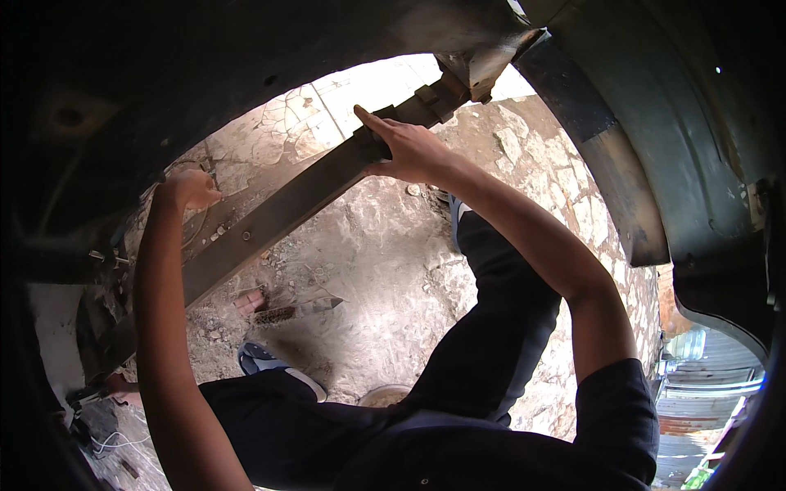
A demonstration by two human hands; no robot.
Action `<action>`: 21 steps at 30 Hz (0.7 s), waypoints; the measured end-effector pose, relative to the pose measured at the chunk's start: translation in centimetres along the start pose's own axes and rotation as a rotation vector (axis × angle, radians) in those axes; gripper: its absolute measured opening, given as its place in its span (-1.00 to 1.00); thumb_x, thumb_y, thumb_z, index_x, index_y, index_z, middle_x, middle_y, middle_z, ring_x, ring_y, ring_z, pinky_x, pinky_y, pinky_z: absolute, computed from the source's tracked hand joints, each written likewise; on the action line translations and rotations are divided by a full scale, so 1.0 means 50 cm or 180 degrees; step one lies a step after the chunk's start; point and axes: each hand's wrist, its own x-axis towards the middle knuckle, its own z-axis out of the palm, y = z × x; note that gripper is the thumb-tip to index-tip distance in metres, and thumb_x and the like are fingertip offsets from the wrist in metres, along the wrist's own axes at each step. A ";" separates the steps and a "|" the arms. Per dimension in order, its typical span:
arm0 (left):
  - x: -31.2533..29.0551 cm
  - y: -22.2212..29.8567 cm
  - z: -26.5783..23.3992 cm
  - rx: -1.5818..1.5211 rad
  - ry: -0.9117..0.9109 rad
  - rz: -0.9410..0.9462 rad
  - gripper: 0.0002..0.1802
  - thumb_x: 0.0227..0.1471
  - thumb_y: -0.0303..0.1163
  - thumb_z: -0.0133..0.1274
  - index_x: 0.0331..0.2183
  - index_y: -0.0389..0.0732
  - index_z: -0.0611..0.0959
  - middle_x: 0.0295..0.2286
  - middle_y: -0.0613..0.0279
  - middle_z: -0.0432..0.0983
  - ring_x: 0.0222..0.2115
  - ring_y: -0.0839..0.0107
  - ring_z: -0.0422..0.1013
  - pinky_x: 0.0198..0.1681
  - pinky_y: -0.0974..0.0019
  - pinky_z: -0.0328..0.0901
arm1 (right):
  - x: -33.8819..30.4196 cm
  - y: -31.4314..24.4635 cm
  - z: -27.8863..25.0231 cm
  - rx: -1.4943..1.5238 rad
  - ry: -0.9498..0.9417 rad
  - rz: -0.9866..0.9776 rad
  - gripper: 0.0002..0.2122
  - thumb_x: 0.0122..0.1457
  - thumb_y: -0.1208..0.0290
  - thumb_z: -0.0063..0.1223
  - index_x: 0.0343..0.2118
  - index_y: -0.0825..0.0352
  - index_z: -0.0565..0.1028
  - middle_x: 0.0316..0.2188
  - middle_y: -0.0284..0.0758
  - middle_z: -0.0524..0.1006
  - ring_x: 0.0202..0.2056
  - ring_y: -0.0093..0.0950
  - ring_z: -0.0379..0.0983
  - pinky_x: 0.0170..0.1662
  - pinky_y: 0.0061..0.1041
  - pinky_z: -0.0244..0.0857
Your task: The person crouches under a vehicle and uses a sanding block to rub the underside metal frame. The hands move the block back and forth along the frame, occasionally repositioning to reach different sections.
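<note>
A long dark metal beam (270, 225) runs slantwise from the lower left to the upper right beneath a dark vehicle body. My right hand (413, 151) straddles it near its upper end, with one finger stretched over the far edge and the thumb at the near edge. Off the beam's far side, my left hand (192, 190) is closed with its fingers curled. Whatever it may hold is too small to make out; a thin wire-like loop hangs beside it. At the beam's upper end sits a metal bracket (475, 74).
Curved dark body panels (655, 123) close in above and at the right. On the dusty floor (368, 245) lie rubble and a pointed tool (299, 311) with a reddish end. A white cord (119, 443) lies at the lower left. Corrugated sheets (704, 393) stand at the right.
</note>
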 end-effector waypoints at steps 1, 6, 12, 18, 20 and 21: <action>-0.005 -0.001 -0.001 -0.0023 0.0001 -0.0027 -0.48 0.07 0.02 0.06 -0.05 -0.12 0.62 -0.03 0.11 0.51 0.05 0.16 0.39 0.09 0.16 0.29 | 0.004 -0.003 -0.002 0.0016 -0.0088 0.0035 -0.09 0.00 0.10 0.32 0.34 0.23 0.00 0.04 -0.04 0.45 0.02 -0.12 0.44 0.10 -0.22 0.30; -0.010 0.003 -0.003 -0.0165 0.0052 -0.0114 -0.48 0.06 0.03 0.08 -0.04 -0.10 0.62 0.00 0.12 0.48 0.07 0.17 0.37 0.10 0.15 0.28 | -0.013 0.017 -0.019 0.0529 -0.0116 -0.0064 -0.07 -0.02 0.08 0.34 0.34 0.19 0.00 0.07 0.01 0.42 0.04 -0.09 0.42 0.11 -0.25 0.29; 0.032 -0.030 0.012 -0.0179 -0.0014 -0.0145 -0.47 0.05 0.06 0.09 -0.03 -0.05 0.61 0.03 0.12 0.46 0.08 0.18 0.37 0.11 0.13 0.28 | -0.005 0.016 -0.023 0.1197 -0.0449 0.0245 -0.05 0.02 0.07 0.33 0.36 0.23 -0.07 0.14 0.02 0.35 -0.12 -0.25 0.51 -0.05 -0.37 0.38; -0.002 0.009 -0.010 -0.0157 0.0131 -0.0161 -0.45 0.05 0.00 0.12 0.01 -0.10 0.59 0.03 0.09 0.46 0.06 0.17 0.37 0.11 0.17 0.26 | -0.019 0.048 -0.012 0.2234 -0.0707 0.0361 -0.07 0.15 0.18 0.22 0.37 0.29 -0.23 0.26 0.01 0.19 -0.31 -0.54 0.47 -0.33 -0.54 0.44; -0.003 0.014 -0.010 -0.0156 0.0075 -0.0209 -0.45 0.06 0.01 0.10 0.02 -0.08 0.58 0.04 0.10 0.45 0.07 0.18 0.37 0.12 0.16 0.25 | -0.024 0.050 -0.014 0.2272 -0.0719 0.0311 -0.08 0.18 0.20 0.20 0.37 0.29 -0.26 0.27 0.02 0.16 -0.32 -0.56 0.46 -0.36 -0.56 0.44; -0.002 0.002 -0.006 -0.0174 0.0067 -0.0246 -0.45 0.06 0.01 0.10 0.03 -0.08 0.57 0.04 0.10 0.45 0.07 0.18 0.37 0.13 0.16 0.25 | -0.019 0.038 -0.016 0.2239 -0.0770 0.0304 -0.08 0.18 0.20 0.20 0.37 0.29 -0.27 0.27 0.03 0.14 -0.32 -0.56 0.46 -0.35 -0.55 0.44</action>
